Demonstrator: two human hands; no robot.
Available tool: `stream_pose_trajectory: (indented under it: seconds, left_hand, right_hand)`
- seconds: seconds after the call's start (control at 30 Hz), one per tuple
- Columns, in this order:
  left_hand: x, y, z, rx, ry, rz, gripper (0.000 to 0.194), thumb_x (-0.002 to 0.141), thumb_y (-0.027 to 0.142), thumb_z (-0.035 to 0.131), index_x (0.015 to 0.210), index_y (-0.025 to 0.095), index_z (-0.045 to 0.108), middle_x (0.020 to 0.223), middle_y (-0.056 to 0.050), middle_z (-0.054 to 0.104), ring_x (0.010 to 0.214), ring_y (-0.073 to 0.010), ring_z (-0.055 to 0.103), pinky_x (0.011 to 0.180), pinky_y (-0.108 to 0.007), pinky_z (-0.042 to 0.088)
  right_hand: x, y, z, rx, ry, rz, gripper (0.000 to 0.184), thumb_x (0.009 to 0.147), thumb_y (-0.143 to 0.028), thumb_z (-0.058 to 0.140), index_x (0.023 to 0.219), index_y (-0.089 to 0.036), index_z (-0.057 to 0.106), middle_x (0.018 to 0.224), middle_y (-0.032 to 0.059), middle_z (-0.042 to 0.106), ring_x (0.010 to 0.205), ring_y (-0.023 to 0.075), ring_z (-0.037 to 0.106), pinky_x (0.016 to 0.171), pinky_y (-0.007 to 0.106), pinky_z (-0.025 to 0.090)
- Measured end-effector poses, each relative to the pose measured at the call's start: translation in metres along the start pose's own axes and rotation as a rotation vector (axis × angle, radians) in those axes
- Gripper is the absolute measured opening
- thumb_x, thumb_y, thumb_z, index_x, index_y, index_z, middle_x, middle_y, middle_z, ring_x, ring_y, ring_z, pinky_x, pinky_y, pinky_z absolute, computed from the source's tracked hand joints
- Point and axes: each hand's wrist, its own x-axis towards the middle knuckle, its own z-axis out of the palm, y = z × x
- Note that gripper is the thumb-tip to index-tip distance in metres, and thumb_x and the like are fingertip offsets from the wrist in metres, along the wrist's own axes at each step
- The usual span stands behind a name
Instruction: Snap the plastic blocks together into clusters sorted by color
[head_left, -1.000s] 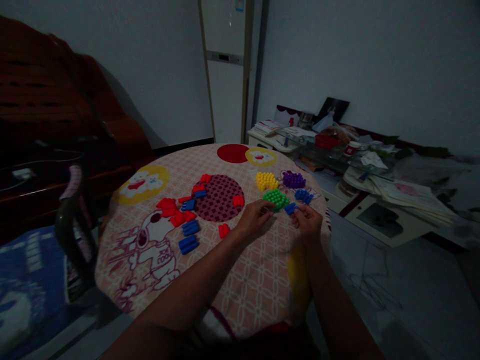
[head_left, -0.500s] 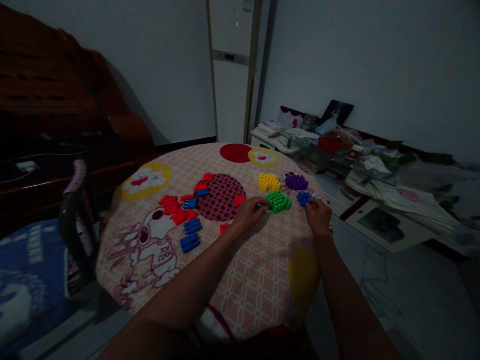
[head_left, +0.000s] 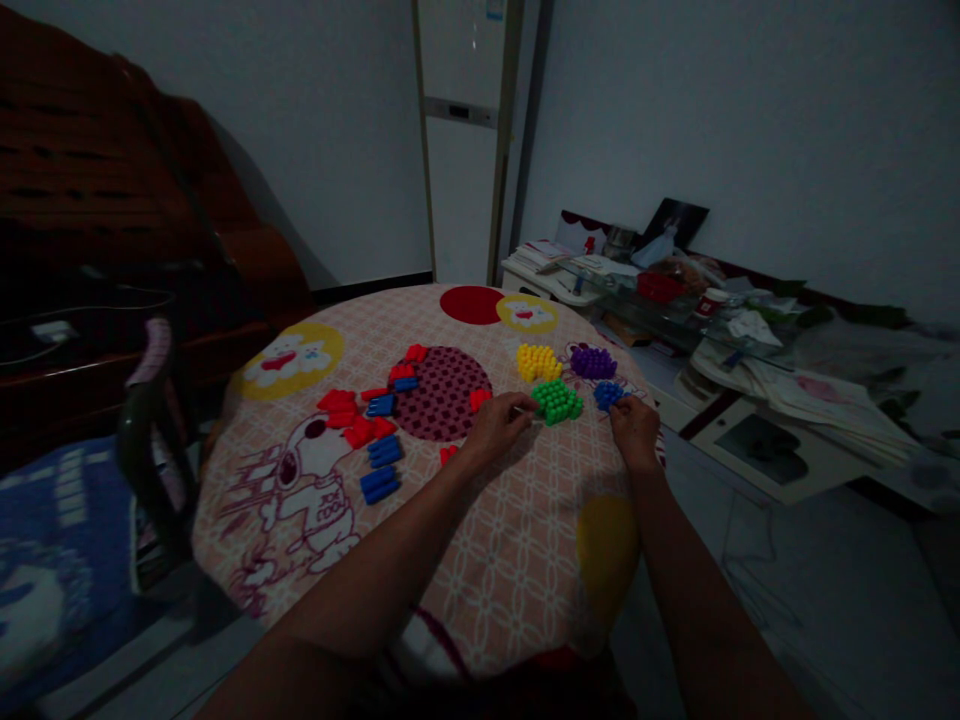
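Note:
My left hand (head_left: 499,428) is low over the table at the left edge of a green knobbly cluster (head_left: 556,402). Its fingers are bent, with the thumb slightly apart, and nothing shows between them. At the right, my right hand (head_left: 636,428) has its fingertips closed on the near edge of a small blue knobbly cluster (head_left: 608,396); the exact grip is too dark to make out. Beyond the green cluster are a yellow cluster (head_left: 538,362) and a purple one (head_left: 593,362). A red piece (head_left: 481,400) lies just behind my left hand.
Red pieces (head_left: 369,431) and blue ribbed pieces (head_left: 379,485) are scattered on the left of the round, cloth-covered table (head_left: 510,560). A chair (head_left: 154,440) stands at the left. A cluttered glass-topped cabinet (head_left: 645,300) runs along the right wall.
Both hands stay almost where they were, the right one shifting very slightly at the blue cluster. The pieces on the table keep their places.

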Motion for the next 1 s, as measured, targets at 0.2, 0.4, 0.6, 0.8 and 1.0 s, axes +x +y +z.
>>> stream_pose_trajectory:
  seconds: [0.2, 0.4, 0.6, 0.8, 1.0]
  left_hand:
    - [0.003, -0.006, -0.003, 0.016, 0.019, 0.005, 0.023, 0.080, 0.012, 0.058, 0.098, 0.014, 0.073, 0.082, -0.003, 0.074, 0.069, -0.0133, 0.068, 0.067, -0.022, 0.051]
    - [0.006, -0.010, -0.019, 0.204, 0.124, -0.016, 0.023, 0.080, 0.008, 0.058, 0.096, 0.015, 0.074, 0.088, -0.005, 0.076, 0.079, -0.0161, 0.069, 0.077, -0.026, 0.053]
    - [0.007, -0.019, -0.073, 0.516, 0.341, -0.203, 0.028, 0.083, 0.009, 0.055, 0.105, 0.013, 0.073, 0.106, -0.011, 0.074, 0.099, -0.0228, 0.068, 0.091, -0.033, 0.051]
    - [-0.004, -0.044, -0.123, 0.846, 0.349, -0.430, 0.041, 0.090, 0.017, 0.049, 0.129, 0.012, 0.062, 0.126, -0.017, 0.065, 0.118, -0.0277, 0.061, 0.101, -0.036, 0.046]
    - [-0.008, -0.050, -0.125, 0.996, 0.118, -0.564, 0.037, 0.088, 0.020, 0.053, 0.123, 0.016, 0.067, 0.122, -0.017, 0.068, 0.114, -0.0311, 0.064, 0.095, -0.039, 0.048]
  right_hand:
    - [0.001, -0.009, -0.002, -0.162, -0.031, 0.003, 0.029, 0.081, -0.044, 0.063, 0.073, -0.017, 0.069, 0.080, 0.0159, 0.074, 0.071, 0.0250, 0.063, 0.067, 0.033, 0.040]
    - [0.000, -0.013, -0.003, -0.211, -0.044, 0.025, 0.019, 0.079, -0.033, 0.064, 0.073, -0.016, 0.069, 0.078, 0.0150, 0.073, 0.070, 0.0245, 0.061, 0.067, 0.033, 0.038]
    - [-0.011, -0.007, -0.002, -0.110, 0.044, -0.013, 0.024, 0.079, -0.037, 0.058, 0.072, -0.016, 0.069, 0.074, 0.0129, 0.071, 0.067, 0.0232, 0.057, 0.065, 0.032, 0.035]
    - [-0.020, -0.004, -0.001, -0.065, 0.113, -0.001, 0.032, 0.081, -0.041, 0.054, 0.068, -0.016, 0.068, 0.067, 0.0129, 0.067, 0.060, 0.0205, 0.051, 0.061, 0.031, 0.029]
    - [-0.021, -0.004, 0.001, -0.012, 0.111, -0.022, 0.033, 0.081, -0.042, 0.054, 0.067, -0.016, 0.068, 0.066, 0.0115, 0.066, 0.059, 0.0194, 0.051, 0.061, 0.031, 0.030]
